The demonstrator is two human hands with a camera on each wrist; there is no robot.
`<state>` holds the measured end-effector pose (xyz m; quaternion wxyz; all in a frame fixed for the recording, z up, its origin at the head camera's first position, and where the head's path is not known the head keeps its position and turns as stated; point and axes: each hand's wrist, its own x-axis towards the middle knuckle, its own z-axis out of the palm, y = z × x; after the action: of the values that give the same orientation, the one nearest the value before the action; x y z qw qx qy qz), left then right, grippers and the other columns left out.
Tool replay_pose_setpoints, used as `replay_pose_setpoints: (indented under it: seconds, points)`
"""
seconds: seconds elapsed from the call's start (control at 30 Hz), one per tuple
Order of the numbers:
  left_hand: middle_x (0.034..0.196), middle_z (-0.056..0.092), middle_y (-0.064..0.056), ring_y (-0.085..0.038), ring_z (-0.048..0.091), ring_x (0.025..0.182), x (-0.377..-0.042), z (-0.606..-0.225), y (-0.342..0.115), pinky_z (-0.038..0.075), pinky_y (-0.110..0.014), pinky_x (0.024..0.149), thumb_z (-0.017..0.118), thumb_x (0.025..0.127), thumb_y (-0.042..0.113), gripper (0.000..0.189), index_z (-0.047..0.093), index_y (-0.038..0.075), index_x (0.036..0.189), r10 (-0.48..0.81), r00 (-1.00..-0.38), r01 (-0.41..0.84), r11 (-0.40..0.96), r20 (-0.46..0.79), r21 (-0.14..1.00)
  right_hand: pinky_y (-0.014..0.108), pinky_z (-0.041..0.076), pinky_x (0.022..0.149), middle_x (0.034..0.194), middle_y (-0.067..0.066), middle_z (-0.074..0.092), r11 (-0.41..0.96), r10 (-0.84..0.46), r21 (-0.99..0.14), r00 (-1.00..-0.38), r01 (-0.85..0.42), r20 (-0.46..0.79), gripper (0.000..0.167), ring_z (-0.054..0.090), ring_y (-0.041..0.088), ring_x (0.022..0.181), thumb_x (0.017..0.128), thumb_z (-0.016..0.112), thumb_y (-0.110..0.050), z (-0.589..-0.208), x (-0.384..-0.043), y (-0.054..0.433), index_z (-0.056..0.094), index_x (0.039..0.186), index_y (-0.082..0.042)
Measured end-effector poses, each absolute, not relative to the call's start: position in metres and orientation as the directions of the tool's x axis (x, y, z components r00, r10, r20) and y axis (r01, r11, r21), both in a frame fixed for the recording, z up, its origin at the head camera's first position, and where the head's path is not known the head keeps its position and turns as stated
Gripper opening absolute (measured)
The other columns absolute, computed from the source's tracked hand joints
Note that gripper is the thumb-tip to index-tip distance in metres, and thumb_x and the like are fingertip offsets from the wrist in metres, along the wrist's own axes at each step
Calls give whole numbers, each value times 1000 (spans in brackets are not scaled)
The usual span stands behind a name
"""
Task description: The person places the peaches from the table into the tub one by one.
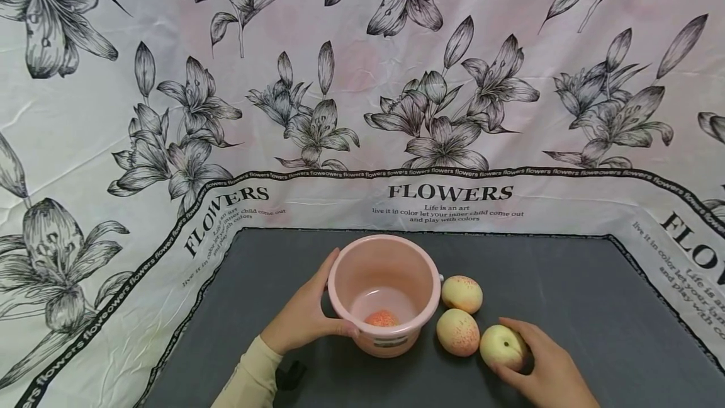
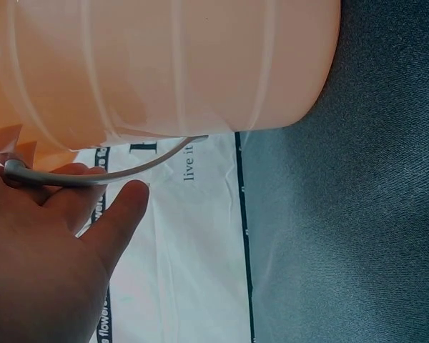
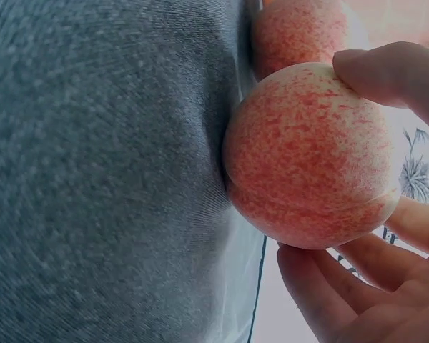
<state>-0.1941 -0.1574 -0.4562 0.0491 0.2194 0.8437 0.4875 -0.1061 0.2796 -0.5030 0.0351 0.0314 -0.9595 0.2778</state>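
I find the peach [image 1: 501, 346] in the right hand [image 1: 546, 364], at the right end of the cluster on the dark grey counter [image 1: 538, 269]. From the head view I record a pale yellow, rounded top with one small dark stem hollow. From the right wrist view I record a different face: pinkish red, densely speckled and streaked over a cream ground, with a faint seam crossing it. Its outline is full and round. Its underside lies against or just above the counter; I cannot tell which.

Fingers of the right hand: pinching the peach, the thumb against one side and the others opposite. Fingers of the left hand [image 1: 310, 310]: spread along the side of the bucket [image 1: 391, 269], gripping it with the thumb at the front of the rim.

The bucket is pink, upright and left of the peach. Its grey handle [image 2: 93, 176] hangs down the wall beside the left hand. An inner peach [image 1: 382, 318], orange-red where visible, lies at the bottom.

Between the bucket and the held fruit I note two more: a far peach [image 1: 462, 294] and a near peach [image 1: 457, 332], both yellowish with red specks. The near peach sits just beside the held one.
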Motion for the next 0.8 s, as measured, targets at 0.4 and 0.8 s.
replay_pose_setpoints:
  seconds: [0.4,0.8]
  points:
    - [180,19,13,-20,31,165,-195,-457,-158,31,-69,128,101,72,50,140,3,47,172,416,-900,321,420,135,849,28,50,69,132,10,70,841,-44,-512,-965,-176,259,78,58,4,90,84,93,-51,-455,-122,275,63,147,-15]
    - [180,17,14,-19,25,167,-196,-456,-158,30,-69,129,100,71,55,140,2,48,171,413,-903,307,426,120,851,35,60,81,137,4,69,740,-203,-540,-898,-401,390,75,72,19,106,90,91,-42,-374,-167,216,58,154,-20]
